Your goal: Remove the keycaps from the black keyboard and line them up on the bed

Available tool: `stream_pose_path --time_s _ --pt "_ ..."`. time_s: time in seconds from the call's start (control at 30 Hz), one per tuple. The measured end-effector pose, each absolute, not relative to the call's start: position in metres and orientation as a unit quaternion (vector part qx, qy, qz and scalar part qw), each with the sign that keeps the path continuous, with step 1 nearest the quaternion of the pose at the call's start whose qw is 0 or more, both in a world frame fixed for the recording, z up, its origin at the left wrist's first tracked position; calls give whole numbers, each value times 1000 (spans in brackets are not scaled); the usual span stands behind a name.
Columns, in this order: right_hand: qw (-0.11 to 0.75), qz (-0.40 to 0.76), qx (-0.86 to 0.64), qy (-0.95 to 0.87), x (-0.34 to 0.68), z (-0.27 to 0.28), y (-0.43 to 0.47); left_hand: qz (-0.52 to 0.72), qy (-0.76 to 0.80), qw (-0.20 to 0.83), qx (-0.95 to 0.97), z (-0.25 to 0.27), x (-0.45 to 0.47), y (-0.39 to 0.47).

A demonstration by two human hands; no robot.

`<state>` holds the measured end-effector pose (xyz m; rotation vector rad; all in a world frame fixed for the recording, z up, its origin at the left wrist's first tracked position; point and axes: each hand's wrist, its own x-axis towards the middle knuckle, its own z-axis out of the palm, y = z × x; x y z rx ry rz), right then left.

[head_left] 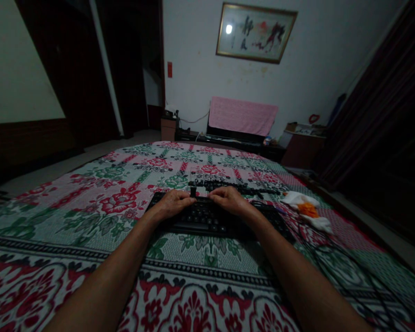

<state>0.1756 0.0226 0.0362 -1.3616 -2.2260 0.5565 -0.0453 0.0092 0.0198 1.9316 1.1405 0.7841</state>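
A black keyboard lies on the patterned bedspread, with both my hands over its far edge. My left hand rests over the keyboard's left part, thumb and fingers drawn together. At its fingertips stands a small dark upright piece, its kind unclear. My right hand is over the middle, thumb and fingertips pinched together; anything between them is too small to make out. Just beyond the hands lies a row of loose black keycaps. Some keys on the keyboard are hidden by the hands and in shadow.
Right of the keyboard are a crumpled white cloth or tissue with an orange item, and a dark cable. The bedspread spreads all around. Beyond the bed stand a low cabinet and a pink towel over a dark panel.
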Motion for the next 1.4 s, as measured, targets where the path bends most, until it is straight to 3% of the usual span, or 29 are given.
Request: stream_pose_path --time_s 0.07,0.27,0.4,0.8,1.4 --pt "263 156 -544 -781 180 36 39 302 439 367 763 22 -45 8" --pt "126 103 -653 -740 174 29 76 297 441 361 766 24 -44 5" --pt "100 83 -681 -720 165 24 79 295 443 343 774 26 -45 5" --pt "149 95 -656 -734 164 19 72 295 448 345 770 25 -45 5" --pt "185 207 -608 -744 173 14 76 288 451 349 770 27 -45 5"
